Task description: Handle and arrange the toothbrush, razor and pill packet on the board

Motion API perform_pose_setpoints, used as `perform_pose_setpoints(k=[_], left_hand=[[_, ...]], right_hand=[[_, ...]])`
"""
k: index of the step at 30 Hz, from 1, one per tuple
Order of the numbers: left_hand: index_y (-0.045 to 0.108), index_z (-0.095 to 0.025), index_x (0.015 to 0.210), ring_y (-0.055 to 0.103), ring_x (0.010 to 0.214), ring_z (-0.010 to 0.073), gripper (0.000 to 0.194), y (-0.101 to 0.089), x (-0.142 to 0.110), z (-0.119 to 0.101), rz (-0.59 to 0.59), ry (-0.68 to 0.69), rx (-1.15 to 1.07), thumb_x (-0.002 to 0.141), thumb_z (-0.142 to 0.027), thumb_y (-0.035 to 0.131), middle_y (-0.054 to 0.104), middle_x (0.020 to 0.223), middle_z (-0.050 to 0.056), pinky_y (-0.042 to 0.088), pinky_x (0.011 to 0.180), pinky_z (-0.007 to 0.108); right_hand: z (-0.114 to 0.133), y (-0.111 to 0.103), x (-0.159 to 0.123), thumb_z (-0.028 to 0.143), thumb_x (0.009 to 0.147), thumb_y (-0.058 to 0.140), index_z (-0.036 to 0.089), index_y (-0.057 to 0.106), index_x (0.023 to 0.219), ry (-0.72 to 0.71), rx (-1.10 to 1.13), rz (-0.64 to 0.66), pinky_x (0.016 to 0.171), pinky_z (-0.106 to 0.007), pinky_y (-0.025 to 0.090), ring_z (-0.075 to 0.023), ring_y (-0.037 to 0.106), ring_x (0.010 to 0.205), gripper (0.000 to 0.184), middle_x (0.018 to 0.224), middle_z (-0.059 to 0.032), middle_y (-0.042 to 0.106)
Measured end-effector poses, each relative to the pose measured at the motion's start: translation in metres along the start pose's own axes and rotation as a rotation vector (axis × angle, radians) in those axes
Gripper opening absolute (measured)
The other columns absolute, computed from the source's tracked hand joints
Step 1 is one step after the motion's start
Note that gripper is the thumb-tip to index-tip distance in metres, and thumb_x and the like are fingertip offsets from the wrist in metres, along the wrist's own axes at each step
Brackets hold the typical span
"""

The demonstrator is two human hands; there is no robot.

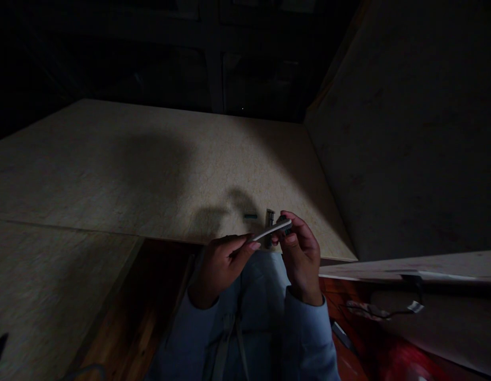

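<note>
My left hand (223,264) is closed round the handle of a pale toothbrush (269,229), which slants up to the right. Its bristle end meets the fingers of my right hand (304,259). Between the fingertips and thumb of that hand is a small dark piece, mostly hidden by the brush head, too dim to name. Just beyond the hands, a short dark green strip (250,216) lies flat on the table. Beside it, partly behind the brush, is a narrow dark grey metallic-looking piece (270,217).
The speckled pale table (150,180) has its near edge at my lap. A tall dark panel (412,132) rises along its right side. On the lower right, a dark cable (396,315) and a red item (412,360) are below table height. The light is dim.
</note>
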State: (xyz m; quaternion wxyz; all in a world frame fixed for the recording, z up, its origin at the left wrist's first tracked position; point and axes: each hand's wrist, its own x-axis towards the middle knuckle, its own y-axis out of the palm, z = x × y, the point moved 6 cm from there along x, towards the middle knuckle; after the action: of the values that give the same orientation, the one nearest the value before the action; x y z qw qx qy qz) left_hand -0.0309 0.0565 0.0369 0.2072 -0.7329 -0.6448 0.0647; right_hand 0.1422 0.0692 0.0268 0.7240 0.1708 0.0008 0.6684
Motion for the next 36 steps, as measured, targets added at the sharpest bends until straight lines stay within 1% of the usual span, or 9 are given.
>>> perform_pose_setpoints(k=[5,7,11,17,22,25,29,33,36], left_hand=[[0.081,-0.020,0.097,0.058,0.062,0.0141,0.027,0.001,-0.002,-0.004,0.061,0.010,-0.025,0.095,-0.036,0.059,0.071,0.070,0.003,0.041,0.061,0.023],[0.081,-0.020,0.096,0.056,0.060,0.0134,0.026,0.001,-0.002,-0.003,0.070,0.001,-0.017,0.095,-0.036,0.060,0.069,0.068,0.002,0.040,0.059,0.023],[0.081,-0.021,0.100,0.058,0.062,0.0139,0.024,-0.003,-0.001,0.001,-0.032,-0.023,-0.021,0.092,-0.035,0.064,0.073,0.073,0.004,0.041,0.062,0.023],[0.081,-0.021,0.105,0.055,0.061,0.0140,0.025,-0.007,0.001,0.003,-0.163,-0.054,-0.080,0.087,-0.035,0.071,0.070,0.069,0.003,0.041,0.060,0.024],[0.083,-0.022,0.098,0.055,0.060,0.0136,0.020,-0.010,0.002,-0.002,-0.206,-0.051,-0.068,0.086,-0.034,0.072,0.067,0.068,0.003,0.041,0.060,0.024],[0.083,-0.022,0.095,0.054,0.060,0.0136,0.018,-0.008,0.001,-0.001,-0.178,-0.060,-0.070,0.086,-0.034,0.072,0.067,0.067,0.003,0.041,0.060,0.024],[0.082,-0.021,0.081,0.053,0.057,0.0140,0.018,-0.004,-0.001,0.004,-0.071,-0.099,-0.125,0.083,-0.037,0.075,0.067,0.062,0.002,0.040,0.056,0.024],[0.081,-0.020,0.080,0.053,0.056,0.0143,0.020,-0.005,-0.004,0.005,-0.030,-0.083,-0.153,0.080,-0.039,0.077,0.066,0.060,0.002,0.039,0.054,0.024],[0.080,-0.019,0.083,0.053,0.057,0.0137,0.022,-0.004,-0.004,0.004,0.007,-0.047,-0.125,0.083,-0.040,0.074,0.066,0.061,0.002,0.039,0.054,0.023]], right_hand=[[0.000,-0.002,0.000,0.046,0.093,0.064,0.029,0.066,0.122,-0.016,-0.008,-0.032,0.062,-0.028,0.053,-0.0129,0.058,0.070,0.034,0.102,-0.0038,0.064],[0.001,-0.002,0.000,0.044,0.093,0.065,0.030,0.067,0.122,-0.017,0.012,-0.031,0.063,-0.028,0.053,-0.0123,0.058,0.070,0.032,0.103,-0.0033,0.065],[0.002,0.000,0.000,0.046,0.092,0.066,0.029,0.065,0.125,-0.019,0.003,-0.007,0.063,-0.028,0.052,-0.0139,0.059,0.071,0.038,0.088,-0.0011,0.063],[0.000,0.000,-0.001,0.049,0.088,0.071,0.027,0.066,0.123,-0.001,-0.013,-0.001,0.065,-0.029,0.053,-0.0140,0.060,0.070,0.041,0.089,-0.0019,0.064],[-0.002,0.000,-0.001,0.047,0.087,0.071,0.028,0.067,0.121,0.008,-0.030,-0.002,0.066,-0.030,0.055,-0.0137,0.058,0.069,0.039,0.089,-0.0011,0.063],[-0.002,-0.001,-0.001,0.047,0.085,0.074,0.027,0.068,0.120,0.018,0.004,-0.012,0.066,-0.030,0.055,-0.0139,0.058,0.070,0.041,0.086,-0.0004,0.062],[-0.002,-0.002,0.000,0.046,0.084,0.076,0.028,0.070,0.120,0.016,0.054,-0.015,0.064,-0.028,0.054,-0.0130,0.058,0.068,0.041,0.084,0.0001,0.062],[-0.002,-0.005,0.001,0.043,0.086,0.074,0.029,0.071,0.117,0.005,0.038,-0.040,0.063,-0.028,0.055,-0.0126,0.059,0.069,0.034,0.094,-0.0026,0.065],[-0.001,-0.005,0.000,0.042,0.087,0.073,0.030,0.072,0.116,0.003,0.041,-0.046,0.063,-0.028,0.055,-0.0120,0.059,0.069,0.031,0.102,-0.0040,0.067]])
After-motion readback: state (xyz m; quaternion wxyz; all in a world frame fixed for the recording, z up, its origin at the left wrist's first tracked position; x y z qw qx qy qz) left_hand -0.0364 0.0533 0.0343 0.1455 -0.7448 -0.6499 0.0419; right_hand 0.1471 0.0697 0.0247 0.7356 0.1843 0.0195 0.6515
